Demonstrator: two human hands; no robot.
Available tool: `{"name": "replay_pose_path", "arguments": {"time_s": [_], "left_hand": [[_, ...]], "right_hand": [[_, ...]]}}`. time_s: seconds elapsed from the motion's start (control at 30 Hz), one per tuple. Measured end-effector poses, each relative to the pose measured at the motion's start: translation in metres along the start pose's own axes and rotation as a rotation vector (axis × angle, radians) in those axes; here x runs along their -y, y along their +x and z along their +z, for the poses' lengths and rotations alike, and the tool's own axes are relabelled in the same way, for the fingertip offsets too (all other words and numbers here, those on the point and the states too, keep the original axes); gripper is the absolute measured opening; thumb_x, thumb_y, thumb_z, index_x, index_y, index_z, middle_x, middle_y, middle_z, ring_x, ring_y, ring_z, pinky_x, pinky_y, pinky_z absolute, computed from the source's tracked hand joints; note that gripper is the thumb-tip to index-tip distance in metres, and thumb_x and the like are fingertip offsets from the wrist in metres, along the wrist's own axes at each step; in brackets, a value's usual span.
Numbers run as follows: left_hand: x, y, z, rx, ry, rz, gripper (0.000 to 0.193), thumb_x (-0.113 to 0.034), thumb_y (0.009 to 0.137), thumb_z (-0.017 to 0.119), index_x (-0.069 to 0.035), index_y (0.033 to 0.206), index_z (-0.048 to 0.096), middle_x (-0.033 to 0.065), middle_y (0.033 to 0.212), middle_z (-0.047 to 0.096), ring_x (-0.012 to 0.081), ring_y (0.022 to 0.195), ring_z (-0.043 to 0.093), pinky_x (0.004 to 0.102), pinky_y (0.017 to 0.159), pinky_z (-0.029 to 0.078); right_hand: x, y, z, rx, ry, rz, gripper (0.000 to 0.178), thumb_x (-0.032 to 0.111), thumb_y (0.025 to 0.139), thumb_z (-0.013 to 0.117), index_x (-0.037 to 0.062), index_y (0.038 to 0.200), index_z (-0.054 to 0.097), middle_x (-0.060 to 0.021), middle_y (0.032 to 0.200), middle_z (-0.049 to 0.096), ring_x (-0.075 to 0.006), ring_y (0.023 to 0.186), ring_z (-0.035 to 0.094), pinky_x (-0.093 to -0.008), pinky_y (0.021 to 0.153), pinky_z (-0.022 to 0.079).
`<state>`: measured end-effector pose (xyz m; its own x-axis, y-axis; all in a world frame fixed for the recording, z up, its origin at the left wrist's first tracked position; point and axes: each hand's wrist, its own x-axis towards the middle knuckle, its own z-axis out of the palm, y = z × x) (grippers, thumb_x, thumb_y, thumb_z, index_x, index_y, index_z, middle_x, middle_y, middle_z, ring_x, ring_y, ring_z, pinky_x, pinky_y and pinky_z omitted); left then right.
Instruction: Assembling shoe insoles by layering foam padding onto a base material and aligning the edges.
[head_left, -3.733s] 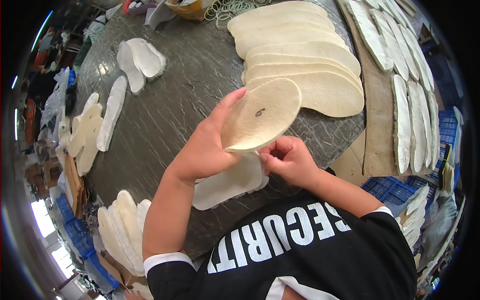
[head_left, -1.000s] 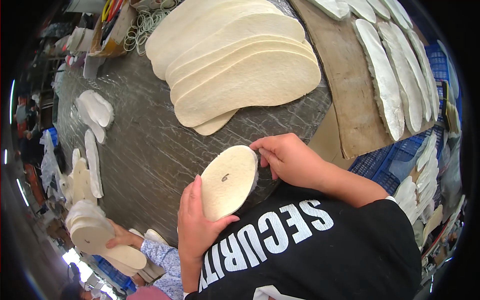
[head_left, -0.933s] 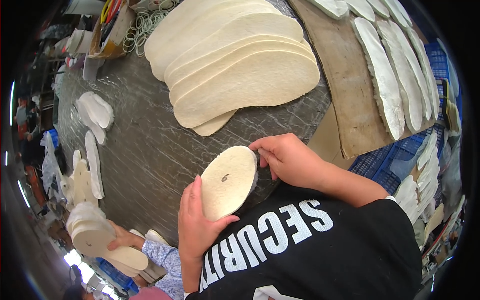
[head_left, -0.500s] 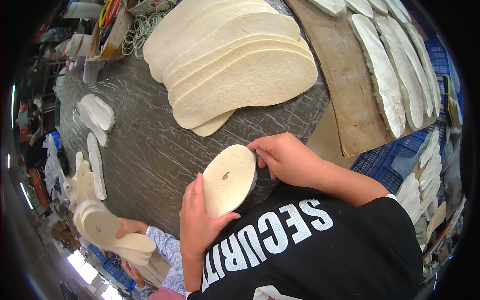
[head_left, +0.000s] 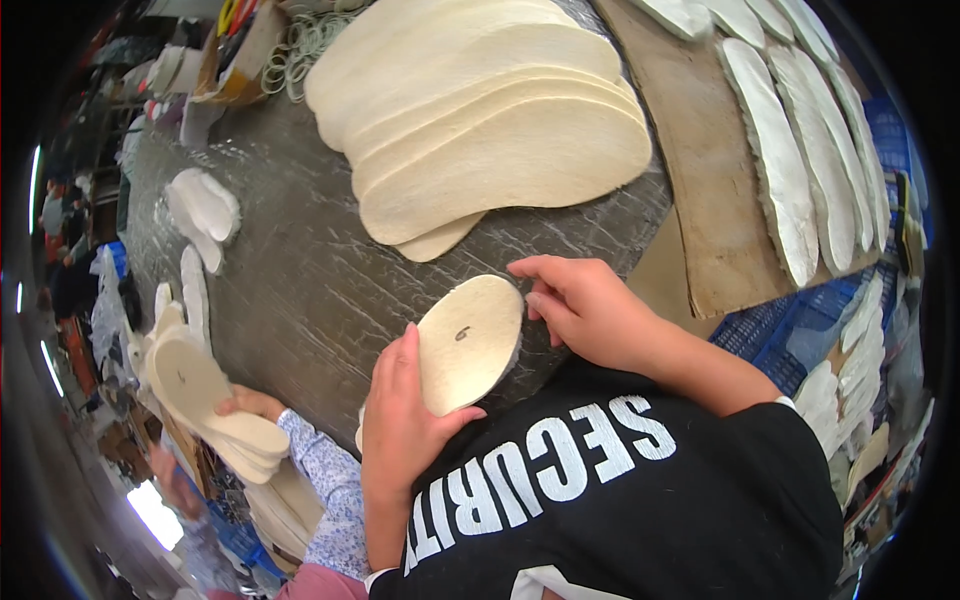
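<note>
My left hand (head_left: 405, 410) holds a cream insole (head_left: 470, 350) by its lower left side, thumb along the near edge and fingers on the far side. A dark handwritten mark sits on its face, and white fluffy pile shows at its right rim. My right hand (head_left: 580, 305) hovers at the insole's upper right edge, index finger stretched out and thumb apart from it; I see nothing between them. Beyond the hands, a fanned stack of large cream insoles (head_left: 510, 140) lies on the dark, plastic-covered table (head_left: 290, 270).
At left, a co-worker's hand (head_left: 252, 402) grips several insoles (head_left: 190, 385). White fleecy insoles (head_left: 203, 208) lie on the table's left. On the right, cardboard (head_left: 715, 200) bears rows of white insoles (head_left: 770, 160), above blue crates (head_left: 760, 340). A box (head_left: 240, 60) stands at the far left.
My right fingers have loosened from the insole's edge and spread apart. The insole in my left hand has shifted slightly up and right in view. The co-worker's insoles have moved a little.
</note>
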<state>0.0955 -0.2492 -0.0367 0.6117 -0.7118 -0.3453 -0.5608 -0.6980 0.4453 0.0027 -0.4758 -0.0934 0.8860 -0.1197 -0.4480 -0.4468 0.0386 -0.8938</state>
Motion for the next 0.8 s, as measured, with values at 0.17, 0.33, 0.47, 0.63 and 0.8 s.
{"name": "replay_pose_path", "arguments": {"time_s": [0.17,0.33,0.47,0.63,0.8], "left_hand": [[-0.009,0.003,0.003,0.005,0.007,-0.006,0.109,-0.035,0.057,0.089,0.005,0.142,0.034,0.0240,0.134,0.047,0.0394,0.123,0.048,0.0424,0.104,0.041],[-0.009,0.002,0.009,-0.028,-0.059,-0.016,0.109,-0.034,0.058,0.090,0.005,0.143,0.033,0.0252,0.134,0.046,0.0404,0.124,0.047,0.0426,0.105,0.040],[-0.005,0.003,0.008,-0.071,-0.041,-0.017,0.108,-0.033,0.058,0.090,0.006,0.142,0.034,0.0258,0.132,0.047,0.0406,0.123,0.048,0.0426,0.103,0.041],[-0.021,0.015,0.007,-0.064,-0.056,-0.010,0.105,-0.034,0.059,0.089,0.008,0.139,0.035,0.0267,0.129,0.049,0.0415,0.121,0.049,0.0428,0.103,0.042],[-0.021,0.016,0.012,-0.019,-0.106,0.011,0.103,-0.035,0.062,0.087,0.010,0.138,0.034,0.0276,0.127,0.049,0.0419,0.120,0.048,0.0430,0.103,0.041]], "right_hand": [[0.000,-0.007,-0.005,-0.179,-0.239,-0.381,0.034,-0.004,0.081,0.065,0.0007,0.115,0.061,-0.0108,0.093,0.063,-0.0185,0.072,0.063,-0.0301,0.062,0.051],[0.030,0.006,-0.009,-0.191,-0.442,-0.594,0.034,0.003,0.078,0.070,0.0027,0.112,0.062,-0.0138,0.101,0.061,-0.0296,0.090,0.062,-0.0372,0.076,0.051],[0.085,0.047,-0.014,-0.297,-0.522,-0.678,0.030,0.010,0.081,0.069,0.0017,0.109,0.063,-0.0173,0.103,0.062,-0.0370,0.099,0.059,-0.0436,0.086,0.048],[0.141,0.202,-0.053,-0.466,-0.693,-0.697,0.025,0.015,0.081,0.068,-0.0018,0.099,0.066,-0.0212,0.102,0.064,-0.0385,0.100,0.060,-0.0427,0.089,0.048],[0.143,0.323,-0.052,-0.537,-0.835,-0.491,0.024,0.014,0.079,0.065,-0.0002,0.098,0.068,-0.0228,0.102,0.066,-0.0391,0.102,0.061,-0.0451,0.089,0.049]]}}
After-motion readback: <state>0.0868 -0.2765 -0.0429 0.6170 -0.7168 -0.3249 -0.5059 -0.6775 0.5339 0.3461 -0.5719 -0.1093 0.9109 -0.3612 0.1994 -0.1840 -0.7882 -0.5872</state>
